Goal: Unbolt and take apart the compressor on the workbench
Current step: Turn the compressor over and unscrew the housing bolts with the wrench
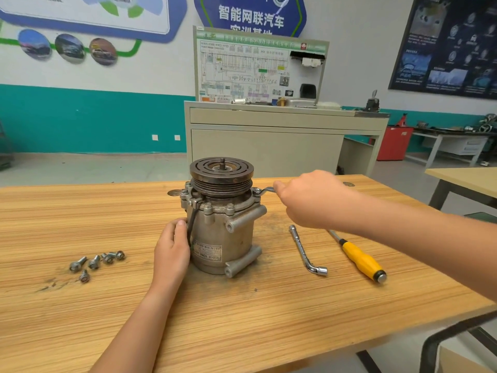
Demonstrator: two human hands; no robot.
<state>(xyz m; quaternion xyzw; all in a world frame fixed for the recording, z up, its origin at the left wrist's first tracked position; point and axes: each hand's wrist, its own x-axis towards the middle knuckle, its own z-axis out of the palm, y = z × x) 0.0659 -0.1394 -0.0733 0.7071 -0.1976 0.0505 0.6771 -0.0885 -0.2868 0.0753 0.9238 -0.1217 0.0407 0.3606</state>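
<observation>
The grey metal compressor (223, 232) stands upright on the wood-grain surface (80, 319), left hand (172, 246) fingers curled round its body, right hand (314, 197) fingers clamped on a slim silver spanner (267, 189) at a flange bolt (256, 191); best pull steadily, spanner seated square.

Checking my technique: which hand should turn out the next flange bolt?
Right: the right hand holds the wrench on a flange bolt, while the left hand grips the compressor, steadying it.
</observation>
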